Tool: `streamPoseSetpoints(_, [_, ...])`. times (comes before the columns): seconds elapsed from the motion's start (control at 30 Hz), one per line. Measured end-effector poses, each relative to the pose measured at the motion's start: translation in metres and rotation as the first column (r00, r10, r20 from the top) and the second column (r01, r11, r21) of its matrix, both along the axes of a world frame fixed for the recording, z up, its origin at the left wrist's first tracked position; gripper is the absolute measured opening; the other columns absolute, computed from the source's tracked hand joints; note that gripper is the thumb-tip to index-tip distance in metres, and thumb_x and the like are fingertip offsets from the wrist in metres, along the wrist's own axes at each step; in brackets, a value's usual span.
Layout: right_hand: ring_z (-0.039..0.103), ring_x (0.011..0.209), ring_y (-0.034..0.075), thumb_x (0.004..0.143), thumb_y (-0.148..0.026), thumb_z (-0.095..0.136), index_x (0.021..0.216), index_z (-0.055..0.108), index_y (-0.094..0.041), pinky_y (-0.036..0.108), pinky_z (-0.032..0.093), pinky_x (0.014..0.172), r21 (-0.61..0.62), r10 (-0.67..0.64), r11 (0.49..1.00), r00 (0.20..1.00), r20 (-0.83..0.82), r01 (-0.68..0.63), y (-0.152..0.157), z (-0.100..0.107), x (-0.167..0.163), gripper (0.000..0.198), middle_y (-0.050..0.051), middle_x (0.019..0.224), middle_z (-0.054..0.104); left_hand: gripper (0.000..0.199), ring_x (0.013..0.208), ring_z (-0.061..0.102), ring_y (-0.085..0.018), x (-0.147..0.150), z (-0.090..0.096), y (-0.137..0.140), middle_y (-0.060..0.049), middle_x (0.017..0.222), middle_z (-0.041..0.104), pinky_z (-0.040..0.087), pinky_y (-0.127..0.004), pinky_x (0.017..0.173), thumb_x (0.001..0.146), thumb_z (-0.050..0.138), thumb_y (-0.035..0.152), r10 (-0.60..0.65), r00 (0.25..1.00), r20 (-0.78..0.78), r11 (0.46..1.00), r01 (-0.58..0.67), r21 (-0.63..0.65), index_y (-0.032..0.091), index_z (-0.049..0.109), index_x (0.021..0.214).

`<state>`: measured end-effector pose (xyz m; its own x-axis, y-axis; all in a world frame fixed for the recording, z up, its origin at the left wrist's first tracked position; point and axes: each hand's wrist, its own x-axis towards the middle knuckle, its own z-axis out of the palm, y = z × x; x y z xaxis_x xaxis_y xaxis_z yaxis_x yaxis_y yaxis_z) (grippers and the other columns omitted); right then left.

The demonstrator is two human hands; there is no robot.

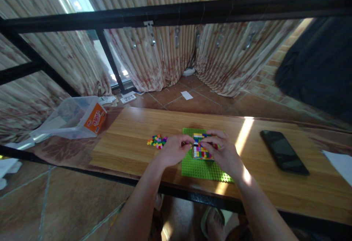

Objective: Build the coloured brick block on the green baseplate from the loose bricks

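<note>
A green studded baseplate (189, 169) lies on the wooden board, carrying a low block of multicoloured toy bricks (202, 154). My left hand (176, 149) is at the left side of the block, thumb and index finger pinched together. Whatever sits between those fingertips is too small to make out. From the right, my right hand (222, 149) curls over the block, its fingers gripping the bricks and covering part of them. A loose pile of small coloured bricks (157, 141) lies just left of my left hand, partly hidden by it.
A black phone (284, 152) lies on the wooden board (126, 138) at the right, near a white sheet (339, 164). At the left stands a clear plastic bin (74, 118) with an orange label. A dark metal bar (176, 13) crosses in front of the curtains.
</note>
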<state>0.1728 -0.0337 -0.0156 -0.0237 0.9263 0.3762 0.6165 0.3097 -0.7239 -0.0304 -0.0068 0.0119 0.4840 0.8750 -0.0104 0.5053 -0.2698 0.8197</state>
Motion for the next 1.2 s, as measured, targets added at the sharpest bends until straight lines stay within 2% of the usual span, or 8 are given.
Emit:
streamPoseSetpoints(0.13, [0.057,0.106,0.025,0.083,-0.035,0.063,0.080,0.075,-0.029,0.050,0.046,0.094,0.017,-0.033,0.999,0.999,0.034,0.032,0.000,0.000,-0.004,0.013,0.006,0.109,0.063,0.032,0.083,0.065,-0.018,0.002,0.002,-0.002,-0.002,0.094,0.075,0.051,-0.030,0.079,0.082,0.051,0.016,-0.030,0.999,-0.033,0.999,0.030,0.011,0.021,0.073,0.105])
streamPoseSetpoints(0.23, [0.056,0.106,0.026,0.081,-0.033,0.064,0.079,0.074,-0.028,0.050,0.047,0.093,0.010,-0.072,0.997,0.997,0.018,0.072,0.001,-0.001,-0.008,0.011,0.006,0.110,0.062,0.035,0.087,0.065,-0.019,0.004,0.004,-0.004,-0.003,0.097,0.074,0.050,-0.031,0.083,0.082,0.050,0.016,-0.039,0.997,-0.073,0.998,0.042,0.037,0.022,0.073,0.108])
streamPoseSetpoints(0.4, [0.058,0.106,0.025,0.078,-0.031,0.065,0.081,0.073,-0.027,0.048,0.047,0.094,-0.021,-0.114,0.993,0.992,-0.053,0.113,0.002,-0.001,-0.010,0.010,0.006,0.112,0.062,0.038,0.094,0.065,-0.020,0.008,0.004,-0.007,-0.004,0.106,0.073,0.049,-0.032,0.088,0.084,0.048,0.014,-0.069,0.991,-0.118,0.995,0.077,0.066,0.023,0.071,0.113])
streamPoseSetpoints(0.63, [0.060,0.106,0.025,0.080,-0.035,0.063,0.091,0.073,-0.024,0.050,0.045,0.097,-0.039,-0.186,0.982,0.965,-0.185,0.182,0.004,-0.003,-0.003,0.018,0.008,0.113,0.063,0.038,0.098,0.065,-0.022,0.010,0.002,-0.008,-0.006,0.109,0.072,0.048,-0.033,0.089,0.085,0.047,0.014,-0.069,0.985,-0.157,0.992,0.084,0.091,0.022,0.070,0.115])
streamPoseSetpoints(0.9, [0.059,0.108,0.025,0.076,-0.033,0.066,0.093,0.072,-0.023,0.048,0.045,0.097,-0.104,-0.190,0.979,0.968,-0.165,0.174,0.005,-0.009,-0.010,0.021,0.009,0.117,0.060,0.041,0.089,0.066,-0.021,0.009,0.004,-0.010,-0.005,0.101,0.073,0.049,-0.033,0.084,0.084,0.046,0.013,-0.095,0.984,-0.150,0.992,0.107,0.074,0.023,0.069,0.117])
streamPoseSetpoints(1.2, [0.061,0.101,0.025,0.074,-0.030,0.065,0.090,0.073,-0.021,0.045,0.048,0.091,-0.142,-0.218,0.971,0.959,-0.182,0.194,0.006,-0.008,-0.012,0.020,0.009,0.112,0.062,0.041,0.098,0.065,-0.021,0.011,0.006,-0.011,-0.006,0.110,0.072,0.048,-0.033,0.091,0.085,0.045,0.014,-0.080,0.983,-0.164,0.994,0.091,0.056,0.022,0.068,0.119])
